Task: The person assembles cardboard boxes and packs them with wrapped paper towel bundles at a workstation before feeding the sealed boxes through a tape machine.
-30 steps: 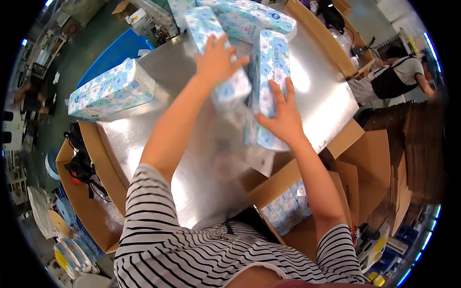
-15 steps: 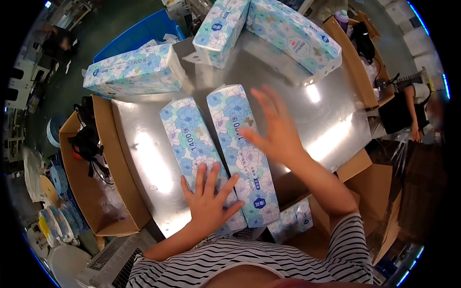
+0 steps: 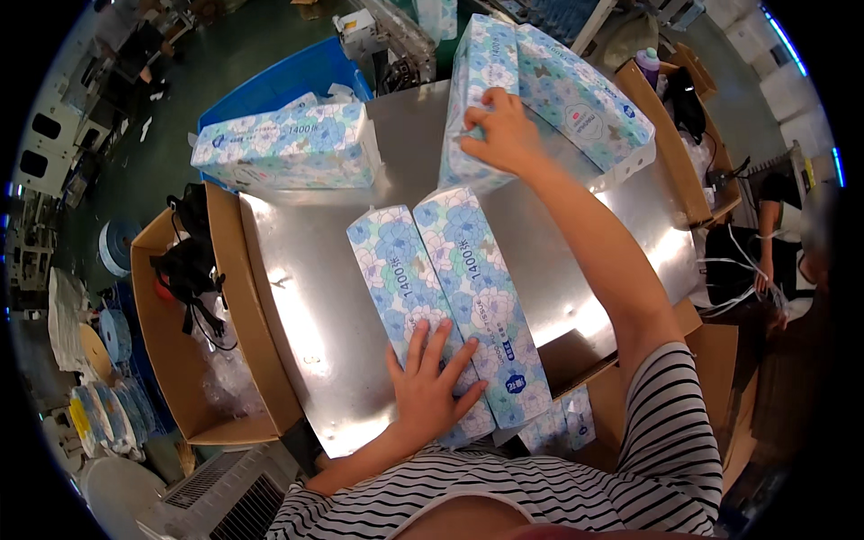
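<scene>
Left hand [image 3: 430,382] flat and spread, fingers open, pressing on near ends of two long floral tissue packs [image 3: 447,301] laid side by side, touching, on steel counter [image 3: 297,306]; gripping nothing, just pinning. Half a second back same hand in same place, so the pair stayed put and squared up. Right hand [image 3: 504,130] now stretched to far side, fingers curled over near end of a third tissue pack [image 3: 475,94], thumb underneath, partly closed on it; half a second back it lay open on the right-hand pack of the pair. Shift reads as near pair settled and far stock being reached for next, judged only from hand positions. Beside the third pack, to its right, a fourth pack [image 3: 585,94] angled toward far right edge. Far left, a shorter stacked bundle [image 3: 288,148] at counter edge, blue bin [image 3: 288,76] behind it. Near left, open cardboard box [image 3: 180,360] with black straps and clear film inside. Near right, below counter edge, another box [image 3: 576,418] with packs visible in it. Far right, another person partly seen, too dim to detail. View also turned since a second back, when both hands were up among far packs.
</scene>
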`<state>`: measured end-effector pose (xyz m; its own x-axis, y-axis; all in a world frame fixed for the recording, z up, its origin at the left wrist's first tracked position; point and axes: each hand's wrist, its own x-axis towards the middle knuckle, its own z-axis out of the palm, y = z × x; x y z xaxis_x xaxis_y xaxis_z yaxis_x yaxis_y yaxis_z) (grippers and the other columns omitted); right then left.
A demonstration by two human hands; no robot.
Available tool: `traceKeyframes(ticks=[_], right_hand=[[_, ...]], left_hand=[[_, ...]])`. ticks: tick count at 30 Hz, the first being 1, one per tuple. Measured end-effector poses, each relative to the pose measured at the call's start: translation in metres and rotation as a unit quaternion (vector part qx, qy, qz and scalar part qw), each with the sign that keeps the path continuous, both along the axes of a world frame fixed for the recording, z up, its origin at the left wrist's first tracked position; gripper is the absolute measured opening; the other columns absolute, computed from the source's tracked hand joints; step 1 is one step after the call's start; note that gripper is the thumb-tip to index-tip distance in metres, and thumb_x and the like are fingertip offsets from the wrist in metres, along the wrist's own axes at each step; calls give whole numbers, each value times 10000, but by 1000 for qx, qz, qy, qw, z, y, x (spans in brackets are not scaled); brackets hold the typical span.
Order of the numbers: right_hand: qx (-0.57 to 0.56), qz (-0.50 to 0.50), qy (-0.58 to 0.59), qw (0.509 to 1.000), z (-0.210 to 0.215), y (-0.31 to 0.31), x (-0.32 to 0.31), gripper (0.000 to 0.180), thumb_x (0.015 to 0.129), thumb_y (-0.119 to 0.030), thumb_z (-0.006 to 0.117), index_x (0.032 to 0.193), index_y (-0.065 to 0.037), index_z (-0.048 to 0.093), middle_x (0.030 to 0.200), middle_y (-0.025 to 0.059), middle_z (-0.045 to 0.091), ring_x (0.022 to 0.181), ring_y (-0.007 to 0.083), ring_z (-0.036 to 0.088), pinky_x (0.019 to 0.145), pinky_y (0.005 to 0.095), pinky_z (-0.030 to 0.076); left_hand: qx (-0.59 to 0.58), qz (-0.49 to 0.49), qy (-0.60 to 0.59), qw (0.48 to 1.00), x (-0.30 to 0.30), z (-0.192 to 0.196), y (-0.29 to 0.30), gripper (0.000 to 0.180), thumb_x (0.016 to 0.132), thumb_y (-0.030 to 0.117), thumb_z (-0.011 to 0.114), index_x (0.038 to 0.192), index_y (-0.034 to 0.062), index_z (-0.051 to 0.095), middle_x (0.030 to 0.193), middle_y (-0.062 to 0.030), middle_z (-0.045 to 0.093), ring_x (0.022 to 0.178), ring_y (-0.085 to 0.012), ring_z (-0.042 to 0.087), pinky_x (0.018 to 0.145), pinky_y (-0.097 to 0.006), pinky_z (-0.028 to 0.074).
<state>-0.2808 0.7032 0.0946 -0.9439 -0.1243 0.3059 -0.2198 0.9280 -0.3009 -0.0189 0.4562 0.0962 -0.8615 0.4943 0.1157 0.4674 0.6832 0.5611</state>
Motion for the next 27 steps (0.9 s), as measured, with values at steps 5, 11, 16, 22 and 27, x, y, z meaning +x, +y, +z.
traceKeyframes(ticks=[5,11,16,22,27], right_hand=[[-51,105,-108,987,28,40,150,329,621,-160,709,931,-134,603,1220,163,413,1109,356,441,922,418,420],[-534,-179,-360,744,-25,61,213,903,837,-748,337,1419,-60,285,1382,156,383,1248,282,396,966,527,401],[-503,-72,-381,772,-61,42,208,1004,796,-808,297,1448,-46,248,1411,169,388,1272,313,403,1007,515,362],[-546,-85,-341,761,-46,46,227,969,807,-785,306,1436,-49,267,1400,164,397,1264,315,408,1006,511,365],[-619,-118,-297,718,-26,55,264,939,817,-767,315,1426,-52,283,1391,159,405,1257,316,413,1006,508,367]], left_hand=[[193,86,5,977,-5,-9,-32,784,701,288,760,1365,79,402,1476,-190,242,1362,-365,251,1051,-555,262],[424,190,-591,659,-38,-55,-59,955,789,535,656,1449,63,151,1419,-189,322,1283,-308,385,968,-492,403],[405,111,-600,681,-51,-69,-58,1005,764,637,614,1446,42,175,1371,-178,397,1214,-288,465,919,-436,460],[417,89,-515,743,-46,-36,-65,1028,699,564,727,1383,-50,267,1323,-172,445,1203,-271,469,935,-391,441],[448,-48,-405,796,-26,0,-95,798,655,264,844,1282,-19,439,1200,-118,535,1097,-222,526,937,-371,433]])
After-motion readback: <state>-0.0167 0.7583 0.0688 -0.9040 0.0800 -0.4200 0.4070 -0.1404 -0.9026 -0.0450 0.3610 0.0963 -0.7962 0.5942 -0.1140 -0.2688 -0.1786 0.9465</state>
